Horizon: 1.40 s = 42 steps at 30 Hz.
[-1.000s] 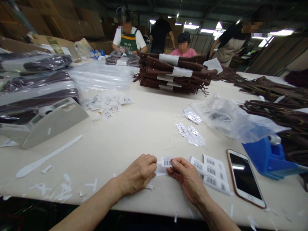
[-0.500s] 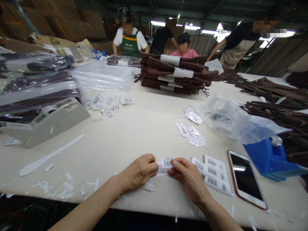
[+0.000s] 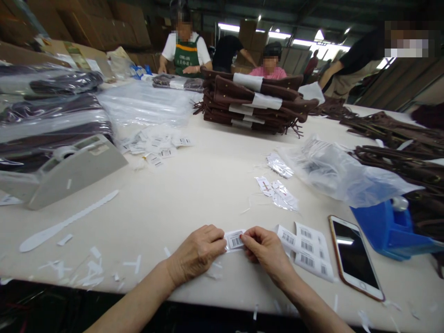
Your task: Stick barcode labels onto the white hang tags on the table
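Near the front edge of the white table [image 3: 194,194], my left hand [image 3: 197,252] and my right hand [image 3: 267,252] pinch the two ends of one small white barcode label [image 3: 235,240]. Both hands have their fingers closed on it, knuckles resting on the tabletop. A strip of more barcode labels [image 3: 305,252] lies just right of my right hand. Paper scraps [image 3: 90,268] litter the table to the left.
A phone [image 3: 354,256] lies at the right, beside a blue tape dispenser [image 3: 391,229] and a clear plastic bag [image 3: 333,171]. A grey tape dispenser [image 3: 65,169] stands left. Brown bags [image 3: 253,101] are stacked at the middle; several people work at the far side.
The label has tilted and come slightly lower between my hands. My fingers have closed in a little nearer each other. The camera has shifted a bit.
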Tool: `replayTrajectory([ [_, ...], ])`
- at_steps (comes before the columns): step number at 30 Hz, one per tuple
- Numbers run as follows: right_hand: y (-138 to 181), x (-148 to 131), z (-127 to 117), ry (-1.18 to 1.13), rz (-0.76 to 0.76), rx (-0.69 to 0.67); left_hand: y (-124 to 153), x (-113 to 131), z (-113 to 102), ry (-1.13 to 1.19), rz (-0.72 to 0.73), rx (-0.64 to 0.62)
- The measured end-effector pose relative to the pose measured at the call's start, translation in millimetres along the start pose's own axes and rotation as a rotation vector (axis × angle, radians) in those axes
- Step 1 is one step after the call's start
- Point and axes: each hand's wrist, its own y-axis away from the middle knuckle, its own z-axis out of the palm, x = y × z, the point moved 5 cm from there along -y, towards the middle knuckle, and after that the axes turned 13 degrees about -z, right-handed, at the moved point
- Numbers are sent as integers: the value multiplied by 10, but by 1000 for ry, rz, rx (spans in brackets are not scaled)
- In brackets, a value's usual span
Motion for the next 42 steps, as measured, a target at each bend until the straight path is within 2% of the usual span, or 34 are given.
replayTrajectory([
  [8,12,73,5,-14,-30,13,5,-8,14,0,-15,-9],
  [22,17,-36,6,239,-150,39,-3,10,-6,-16,-40,-22],
  [26,33,-137,10,359,-194,47,0,14,-10,-35,-26,11],
  [32,48,-241,30,542,-225,39,5,77,-5,-94,120,-10],
  [38,17,-261,62,794,-237,-23,-12,76,-14,-109,117,-48],
  [40,25,-261,34,900,-238,-9,-11,73,-12,-102,114,-54],
  [42,68,-281,14,991,-306,32,-6,66,-3,-94,110,-57],
])
